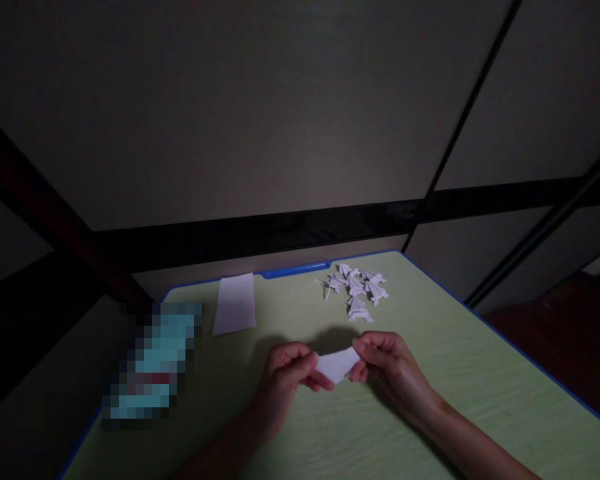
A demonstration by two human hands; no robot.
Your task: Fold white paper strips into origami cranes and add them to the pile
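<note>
A small folded piece of white paper [338, 365] is stretched between my two hands above the table. My left hand [289, 373] pinches its left end between thumb and fingers. At the upper right corner, my right hand [386, 357] grips it the same way. The paper's lower edge comes to a blunt point, and my fingertips hide both ends. Beyond my hands lies a cluster of several folded white paper figures [356, 287], with pleated, pointed shapes.
A flat white paper sheet [236, 304] lies at the back left of the pale green table [290, 437]. A pixelated turquoise object [155, 363] rests along the left edge. Blue trim [297, 270] borders the table, and dark-banded panels [260, 120] stand directly behind it.
</note>
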